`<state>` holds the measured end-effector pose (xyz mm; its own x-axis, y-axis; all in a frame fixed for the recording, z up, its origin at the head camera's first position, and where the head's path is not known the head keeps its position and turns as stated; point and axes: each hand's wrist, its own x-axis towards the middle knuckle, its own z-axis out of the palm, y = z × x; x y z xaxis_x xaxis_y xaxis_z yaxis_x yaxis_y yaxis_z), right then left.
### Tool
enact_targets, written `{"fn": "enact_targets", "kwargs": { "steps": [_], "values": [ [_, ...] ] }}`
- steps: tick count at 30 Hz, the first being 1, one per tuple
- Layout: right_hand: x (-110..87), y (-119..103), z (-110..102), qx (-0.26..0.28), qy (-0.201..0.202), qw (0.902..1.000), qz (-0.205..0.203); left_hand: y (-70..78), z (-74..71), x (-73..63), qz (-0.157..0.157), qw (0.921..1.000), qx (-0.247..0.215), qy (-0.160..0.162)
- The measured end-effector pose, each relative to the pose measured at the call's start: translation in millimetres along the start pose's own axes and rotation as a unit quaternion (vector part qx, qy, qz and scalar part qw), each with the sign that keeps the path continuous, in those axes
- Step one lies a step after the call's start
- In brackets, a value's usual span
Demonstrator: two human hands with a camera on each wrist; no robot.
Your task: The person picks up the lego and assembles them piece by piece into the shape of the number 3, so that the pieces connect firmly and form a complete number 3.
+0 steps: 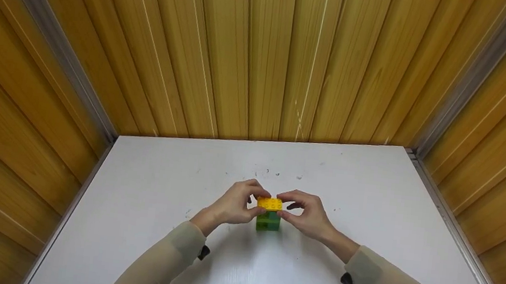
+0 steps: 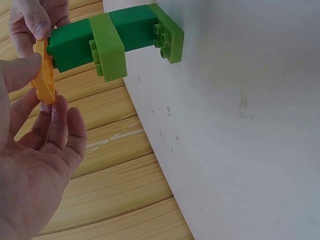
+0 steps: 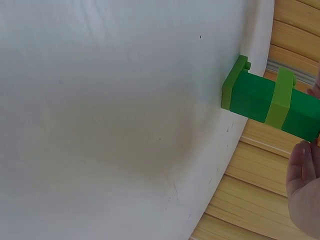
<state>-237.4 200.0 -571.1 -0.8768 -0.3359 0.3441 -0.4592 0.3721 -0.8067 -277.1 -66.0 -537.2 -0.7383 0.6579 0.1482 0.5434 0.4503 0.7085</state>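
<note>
A yellow toy building brick [image 1: 270, 203] sits at the top of a stack of green bricks [image 1: 268, 222]. My left hand [image 1: 239, 202] pinches its left end between thumb and fingers. At the right end, my right hand [image 1: 304, 213] pinches it too. In the left wrist view the yellow brick [image 2: 45, 72] tilts slightly against the studs of the upper dark green brick [image 2: 72, 45]. Below that come a light green brick [image 2: 108, 47], another dark green brick [image 2: 134, 27] and a light green base [image 2: 175, 42] on the table. The right wrist view cuts off most of the yellow brick.
The stack stands on a white table [image 1: 160, 174] with small dark marks behind it. Yellow wood-patterned panels [image 1: 266, 58] rise along the back and both sides, with grey metal strips [image 1: 471, 80] at the corners. Dark wrist pieces [image 1: 347, 281] show under the sleeves.
</note>
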Motion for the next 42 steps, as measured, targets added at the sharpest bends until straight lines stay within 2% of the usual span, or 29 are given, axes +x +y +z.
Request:
{"fn": "enact_targets", "kwargs": {
  "steps": [8, 18, 23, 27, 31, 37, 42],
  "values": [
    [1.5, 2.3, -0.9, 0.006, -0.003, 1.0, -0.005, -1.3, 0.2, 1.2, 0.01, 0.9998, 0.017, -0.001],
    [5.3, 0.6, -4.0, 0.006, -0.009, 0.9999, 0.0, 1.3, 1.8, 0.5, -0.01, 0.9998, 0.019, -0.003],
    [4.2, 3.2, -3.3, 0.011, -0.005, 0.9997, 0.023, 2.3, 2.6, 1.9, -0.014, 0.9999, 0.007, -0.003],
    [0.8, 9.4, -0.3, 0.039, -0.002, 0.9985, 0.037, 2.0, 4.3, 2.2, -0.014, 0.9999, 0.001, -0.006],
    [-1.7, 13.0, 1.9, 0.067, 0.003, 0.9973, 0.03, -0.1, 7.5, -0.7, -0.013, 0.9999, -0.005, 0.006],
    [-1.1, 14.7, 3.0, 0.07, 0.003, 0.9972, 0.027, -6.3, 14.4, -6.1, -0.006, 0.9996, 0.0, 0.027],
    [-0.2, 16.2, 2.8, 0.068, 0.009, 0.9965, 0.046, -10.8, 18.1, -9.7, -0.03, 0.9993, -0.002, 0.023]
  ]
}}
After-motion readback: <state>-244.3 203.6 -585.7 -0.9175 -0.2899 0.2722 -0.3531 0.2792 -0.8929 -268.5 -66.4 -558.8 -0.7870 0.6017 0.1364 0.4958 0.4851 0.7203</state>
